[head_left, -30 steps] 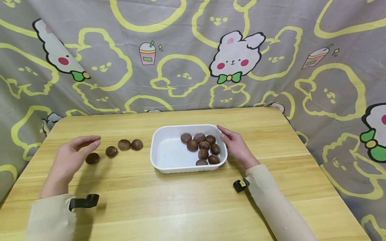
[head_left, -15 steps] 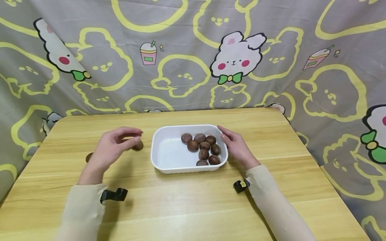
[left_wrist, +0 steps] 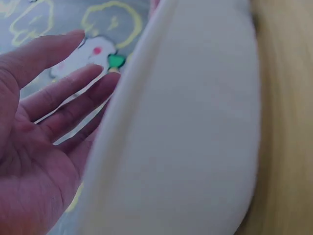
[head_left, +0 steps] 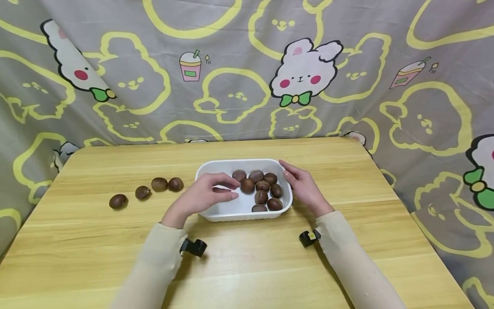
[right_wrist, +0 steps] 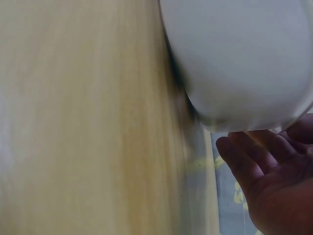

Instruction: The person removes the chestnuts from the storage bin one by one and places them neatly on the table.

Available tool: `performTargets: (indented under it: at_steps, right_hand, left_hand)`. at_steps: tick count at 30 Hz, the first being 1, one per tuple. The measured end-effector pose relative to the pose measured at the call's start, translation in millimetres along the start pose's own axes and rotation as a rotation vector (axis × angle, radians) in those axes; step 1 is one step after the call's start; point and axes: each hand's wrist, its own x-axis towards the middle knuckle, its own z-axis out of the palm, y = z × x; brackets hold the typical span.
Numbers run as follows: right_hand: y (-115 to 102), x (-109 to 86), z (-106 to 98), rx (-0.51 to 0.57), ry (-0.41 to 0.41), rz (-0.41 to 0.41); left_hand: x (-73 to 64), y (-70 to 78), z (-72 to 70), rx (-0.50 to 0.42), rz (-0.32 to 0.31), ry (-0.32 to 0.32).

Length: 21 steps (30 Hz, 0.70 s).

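My left hand (head_left: 202, 195) is over the left half of a white plastic tray (head_left: 243, 217), thumb and fingers apart with nothing between them. Its fingertips come close to a chestnut (head_left: 248, 186); whether they touch it I cannot tell. In the left wrist view, the palm and spread fingers (left_wrist: 71, 105) show beside the tray wall (left_wrist: 181, 127). On the tray's right end, my right hand (head_left: 305, 189) holds the rim, thumb at the edge and fingers against the outer wall. Several brown chestnuts (head_left: 261, 197) lie in the tray's right half.
Several more chestnuts lie in a loose slanting row on the wooden table (head_left: 247, 266), left of the tray, from the nearest one (head_left: 118, 201) to the far one (head_left: 176, 184). A patterned grey curtain (head_left: 231, 38) hangs behind the table.
My left hand has swept right, from beside the loose chestnuts, past them, to above the tray. The chestnuts are where they were. My right hand has stayed at the tray's right end.
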Motion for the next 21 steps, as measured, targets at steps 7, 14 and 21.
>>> performTargets:
  at_steps: [7,14,21]
  right_hand:
    - [0.5,0.2,-0.7,0.015,0.002,-0.004]
    - [1.0,0.2,-0.2,0.005,-0.002,0.004]
    - [2.0,1.1,-0.1,0.002,-0.001,-0.015]
  left_hand:
    - [18.4,-3.3,26.5,0.177,-0.006,-0.059]
    - [32.3,-7.0,44.5,0.246,-0.116,-0.118]
    - [38.9,-11.4,50.3,0.361,-0.018,-0.178]
